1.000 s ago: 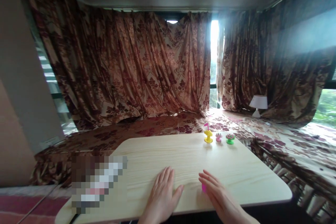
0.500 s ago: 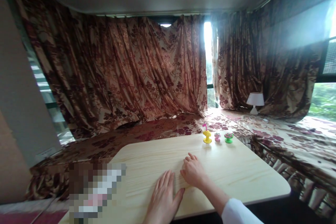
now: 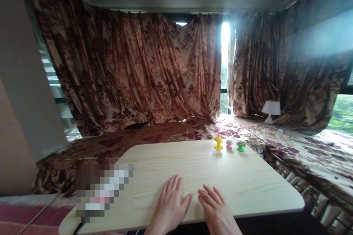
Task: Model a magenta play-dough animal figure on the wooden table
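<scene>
Leftmost, a grey wall (image 3: pixel 33 91) stands beside a strip of window, with a pink and purple striped cloth (image 3: pixel 24 218) low in the corner. Next comes a long white shape with a pink patch (image 3: pixel 110 187), pixelated past recognition, lying aslant over the left end of the pale wood-grain tabletop (image 3: pixel 154 159); a black cord (image 3: pixel 78 228) runs from its lower end. Behind, floral curtains (image 3: pixel 154 73) hang above a window ledge covered in similar cloth. Near the front edge, the left hand (image 3: pixel 169 202) lies palm down on the wood, fingers extended and close together, thumb held out, gripping nothing. Just beside it, the right hand (image 3: pixel 214 205) is palm down too, its fingers loosely spread and slightly bent; whether anything sits under that palm cannot be told. Beyond it, well apart, three small toys stand in a row by the far edge: a yellow one (image 3: pixel 218 143) topped with a bent pink piece, a small pink one (image 3: pixel 229 144), and a green mushroom-shaped one (image 3: pixel 241 146) dotted with pink. Farther right, a white-shaded table lamp (image 3: pixel 271 108) stands on the ledge.
</scene>
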Tool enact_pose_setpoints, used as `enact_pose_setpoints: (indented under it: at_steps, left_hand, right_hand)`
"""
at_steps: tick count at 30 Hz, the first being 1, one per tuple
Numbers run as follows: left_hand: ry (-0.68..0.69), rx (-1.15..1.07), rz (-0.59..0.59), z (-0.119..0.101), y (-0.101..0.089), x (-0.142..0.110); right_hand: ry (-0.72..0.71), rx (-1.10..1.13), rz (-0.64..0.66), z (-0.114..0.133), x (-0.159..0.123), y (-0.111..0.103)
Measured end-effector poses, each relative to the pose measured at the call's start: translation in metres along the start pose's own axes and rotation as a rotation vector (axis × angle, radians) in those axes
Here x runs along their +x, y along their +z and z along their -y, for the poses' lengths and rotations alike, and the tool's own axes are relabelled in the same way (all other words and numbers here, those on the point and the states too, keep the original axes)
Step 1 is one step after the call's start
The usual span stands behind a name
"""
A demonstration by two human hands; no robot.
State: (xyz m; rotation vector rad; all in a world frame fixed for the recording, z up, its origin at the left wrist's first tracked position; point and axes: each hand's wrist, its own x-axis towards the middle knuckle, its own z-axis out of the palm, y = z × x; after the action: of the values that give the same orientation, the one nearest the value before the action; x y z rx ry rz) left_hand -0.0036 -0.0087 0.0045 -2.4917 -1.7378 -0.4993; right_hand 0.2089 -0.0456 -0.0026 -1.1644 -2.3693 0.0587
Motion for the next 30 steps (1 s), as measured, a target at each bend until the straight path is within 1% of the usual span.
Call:
enact_pose_setpoints:
  at_steps: [2,4,7,9,11,12,14,16,17,19,20,22,24,25,27,29,30]
  left_hand:
    - [0.005,0.010,0.009,0.001,0.000,0.001]
    - [0.008,0.020,0.015,0.002,0.002,0.002]
    - [0.006,0.043,0.019,0.004,0.006,0.005]
    - [0.005,0.055,0.023,0.005,0.007,0.007]
    - [0.005,0.055,0.023,0.005,0.007,0.007]
    - [0.004,0.051,0.019,0.004,0.006,0.006]
    - [0.001,0.033,0.012,0.003,0.004,0.004]
    - [0.000,0.014,0.007,0.001,0.002,0.002]
    - [0.001,0.007,0.007,0.001,0.002,0.002]
    - [0.006,0.004,0.004,0.000,0.002,0.001]
    - [0.009,0.008,0.003,0.001,0.003,0.001]
    - [0.012,0.022,0.003,0.001,0.004,0.002]
    - [0.017,0.039,0.008,0.002,0.005,0.003]
    - [0.020,0.048,0.010,0.003,0.006,0.003]
    - [0.025,0.065,0.002,0.003,0.007,0.005]
    - [0.027,0.080,-0.009,0.004,0.008,0.006]
    - [0.025,0.082,-0.012,0.005,0.008,0.007]
  right_hand:
    - [0.116,-0.009,-0.087,0.006,0.024,0.002]
    - [0.214,-0.009,-0.150,0.001,0.054,0.001]
    - [0.261,0.005,-0.159,-0.022,0.091,-0.004]
    - [0.264,0.027,-0.140,-0.040,0.098,-0.009]
    - [0.255,0.052,-0.124,-0.054,0.086,-0.014]
    - [0.257,0.062,-0.122,-0.059,0.073,-0.017]
    - [0.280,0.073,-0.125,-0.062,0.039,-0.024]
    - [0.306,0.076,-0.117,-0.057,0.004,-0.030]
    - [0.297,0.082,-0.107,-0.050,-0.010,-0.032]
    - [0.213,0.089,-0.079,-0.032,-0.025,-0.033]
    - [0.159,0.082,-0.062,-0.022,-0.024,-0.031]
    - [0.089,0.043,-0.039,-0.006,-0.009,-0.024]
    - [0.142,0.001,-0.057,-0.002,0.020,-0.017]
    - [0.179,-0.007,-0.072,-0.005,0.036,-0.015]
    - [0.246,-0.011,-0.088,-0.018,0.067,-0.013]
    - [0.283,-0.005,-0.082,-0.037,0.087,-0.015]
    - [0.290,0.002,-0.076,-0.045,0.092,-0.017]
